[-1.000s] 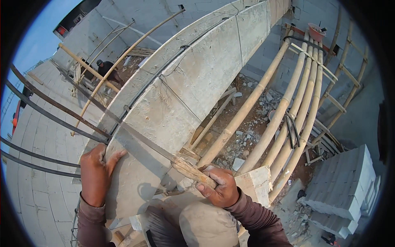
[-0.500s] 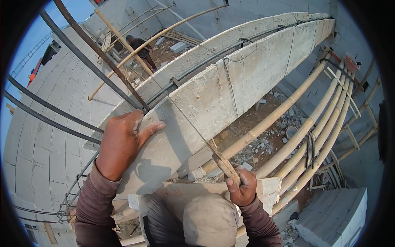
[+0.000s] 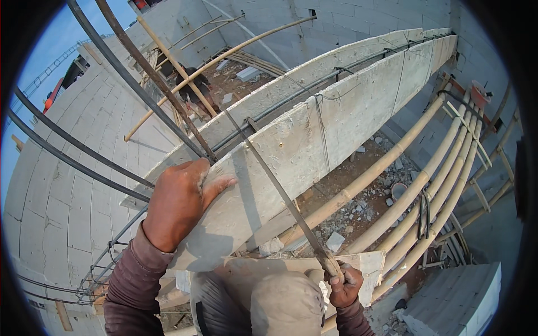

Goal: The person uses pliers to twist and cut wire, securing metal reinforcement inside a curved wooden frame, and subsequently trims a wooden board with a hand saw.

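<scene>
My left hand (image 3: 176,201) grips the top edge of a long pale formwork board (image 3: 291,145), thumb on the near face and fingers over the edge. At the lower right, my right hand (image 3: 346,285) is closed around the handle end of a long hand saw (image 3: 283,196). The blade, seen almost edge-on, slants up and left across the board's top edge, just right of my left hand. Its far end reaches over the gap toward a second, parallel board (image 3: 330,59). Steel reinforcing bars (image 3: 269,113) run between the two boards.
Bent rebar (image 3: 120,64) sticks up at the left, beside a block wall (image 3: 61,185). Bamboo poles (image 3: 409,185) run along the right, above rubble. Pale blocks (image 3: 454,297) stand at the lower right, a bucket (image 3: 480,92) farther back. Another person (image 3: 196,92) is beyond the boards.
My right hand has drawn the saw down toward me and slightly right, and more of the blade's side shows. My left hand keeps its hold on the board. The view has shifted a little.
</scene>
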Tool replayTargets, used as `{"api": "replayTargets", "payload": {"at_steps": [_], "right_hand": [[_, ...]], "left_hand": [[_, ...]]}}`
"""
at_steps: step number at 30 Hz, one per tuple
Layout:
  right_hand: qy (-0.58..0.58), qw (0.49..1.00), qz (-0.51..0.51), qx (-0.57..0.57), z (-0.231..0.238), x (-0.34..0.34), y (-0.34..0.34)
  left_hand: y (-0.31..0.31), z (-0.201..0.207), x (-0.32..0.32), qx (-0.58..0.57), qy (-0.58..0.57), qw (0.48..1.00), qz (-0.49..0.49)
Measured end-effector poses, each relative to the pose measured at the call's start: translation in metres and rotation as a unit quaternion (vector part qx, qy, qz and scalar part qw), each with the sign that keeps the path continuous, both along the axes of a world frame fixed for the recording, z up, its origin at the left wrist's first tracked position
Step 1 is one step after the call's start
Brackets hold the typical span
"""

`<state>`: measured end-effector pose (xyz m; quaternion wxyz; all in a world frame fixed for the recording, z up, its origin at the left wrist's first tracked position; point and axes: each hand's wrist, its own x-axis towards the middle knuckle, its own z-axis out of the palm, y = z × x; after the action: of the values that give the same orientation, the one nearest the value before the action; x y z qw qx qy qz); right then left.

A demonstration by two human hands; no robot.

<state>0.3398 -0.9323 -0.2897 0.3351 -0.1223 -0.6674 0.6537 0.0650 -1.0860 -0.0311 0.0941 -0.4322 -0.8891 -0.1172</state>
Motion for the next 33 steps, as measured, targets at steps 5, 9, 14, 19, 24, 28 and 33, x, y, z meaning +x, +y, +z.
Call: {"api": "replayTargets", "payload": {"at_steps": [5,9,14,19,24,28,33], "right_hand": [[-0.025,1.000,-0.002,-0.019,-0.008,0.003,-0.001],[-0.005,1.000,-0.001,-0.005,-0.011,0.000,0.000],[0.002,1.000,-0.004,-0.017,-0.012,-0.006,0.001],[-0.013,1.000,0.002,0.006,-0.017,-0.012,0.001],[0.007,1.000,0.001,-0.022,-0.021,-0.011,0.000],[-0.012,1.000,0.009,-0.021,-0.023,-0.009,0.000],[-0.002,1.000,0.003,-0.024,-0.028,-0.006,-0.003]], "left_hand": [[0.000,-0.002,-0.001,0.013,0.001,1.000,-0.009],[0.000,-0.001,0.000,0.001,-0.004,1.000,-0.001],[0.000,-0.002,0.000,0.011,0.006,1.000,-0.006],[0.001,-0.001,0.000,-0.011,0.005,1.000,0.006],[0.001,-0.001,0.000,-0.005,0.013,1.000,-0.002],[0.001,-0.002,0.000,-0.004,0.004,1.000,0.002],[0.001,-0.001,0.000,0.000,0.022,1.000,-0.014]]}}
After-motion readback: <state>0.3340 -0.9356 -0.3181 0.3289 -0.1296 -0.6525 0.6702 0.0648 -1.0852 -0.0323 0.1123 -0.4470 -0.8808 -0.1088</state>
